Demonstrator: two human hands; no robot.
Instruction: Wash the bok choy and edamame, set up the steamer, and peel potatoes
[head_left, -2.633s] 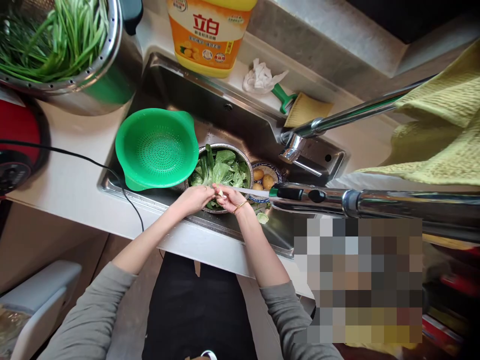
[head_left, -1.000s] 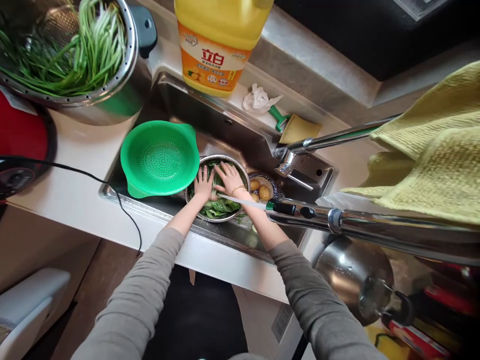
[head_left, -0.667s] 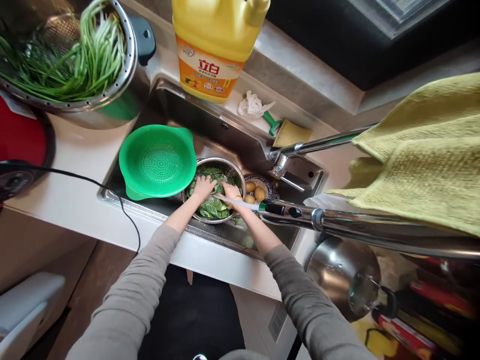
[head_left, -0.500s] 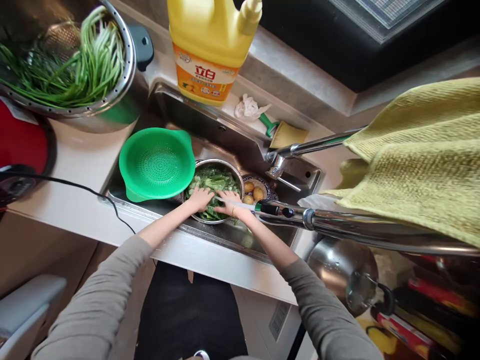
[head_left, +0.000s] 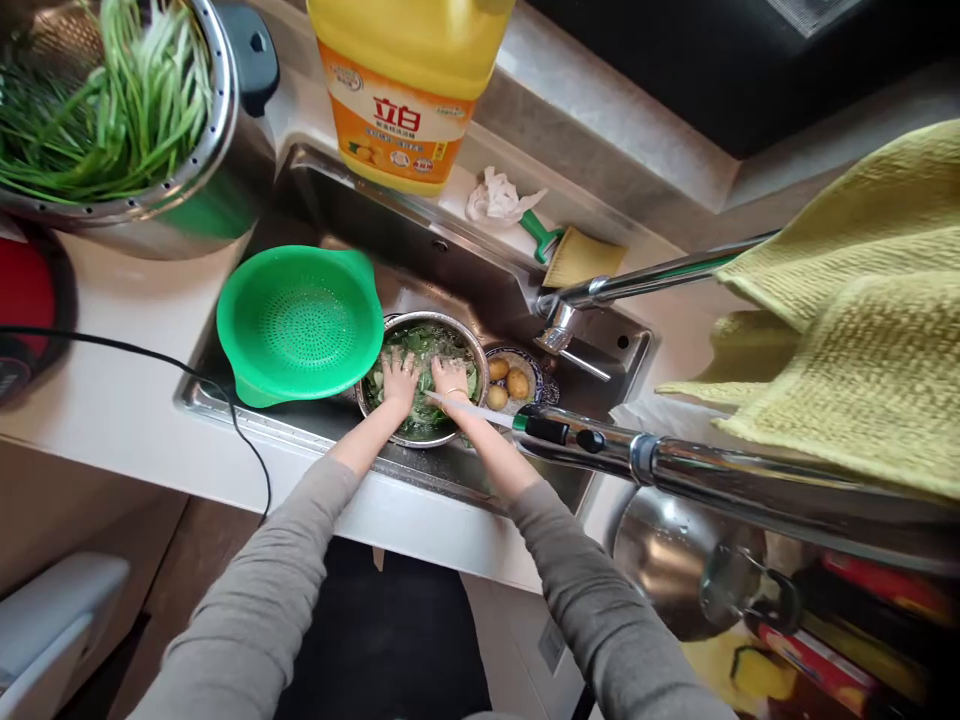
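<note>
A round metal bowl (head_left: 480, 352) of water and leafy greens (head_left: 424, 425) stands in the sink. My left hand (head_left: 400, 380) lies on the greens at the bowl's left side, fingers spread and fingertips partly under water. On the other side, my right hand (head_left: 451, 380) also rests on the greens with fingers stretched out, a thin bracelet at its wrist. Neither hand grips anything that I can see. A stream of water runs from the faucet head (head_left: 559, 428) across my right wrist towards the bowl. Just left of the bowl is a green colander (head_left: 307, 320).
Potatoes (head_left: 517, 383) sit on a patterned plate right of the bowl. A yellow detergent jug (head_left: 401, 110), a green peeler (head_left: 538, 235) and a sponge (head_left: 583, 260) line the back ledge. Scallions (head_left: 150, 110) fill a pot at left; a yellow towel (head_left: 862, 350) hangs over the faucet pipe.
Both hands have moved further back in the bowl and deeper into the water and greens. My left hand has turned to point more straight ahead. The whole view has shifted slightly closer.
</note>
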